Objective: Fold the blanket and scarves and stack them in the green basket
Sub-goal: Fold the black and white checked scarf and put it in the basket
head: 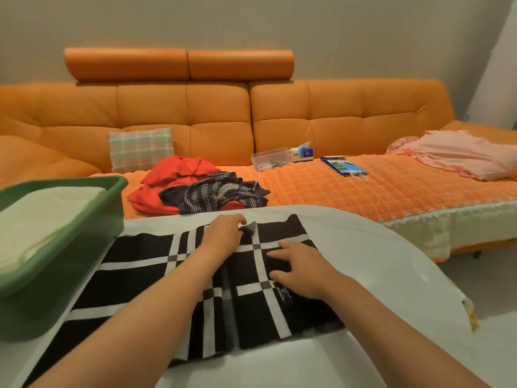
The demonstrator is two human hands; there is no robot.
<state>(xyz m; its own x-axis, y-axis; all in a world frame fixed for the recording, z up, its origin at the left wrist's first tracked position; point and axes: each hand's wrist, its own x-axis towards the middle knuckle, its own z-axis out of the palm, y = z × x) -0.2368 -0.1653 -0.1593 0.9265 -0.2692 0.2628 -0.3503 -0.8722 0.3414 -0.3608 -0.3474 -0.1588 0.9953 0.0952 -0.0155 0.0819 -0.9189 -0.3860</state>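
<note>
Holds one checked scarf point(140, 261) flat on white table point(377, 261).
Pinches its far edge with left hand point(223, 233), right hand point(302, 271) flat on it; one folded blanket point(42, 214) in green basket point(70, 247); one red cloth point(173, 175), one striped scarf point(215, 193) on sofa point(195, 107).

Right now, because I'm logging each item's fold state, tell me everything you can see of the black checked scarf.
The black checked scarf is soft-looking woven cloth, black with white crossing stripes and grey squares where they meet. It lies flat on the white table beside the green basket. The left hand pinches a turned-up grey corner at its far edge; the right hand rests flat on it.
</note>
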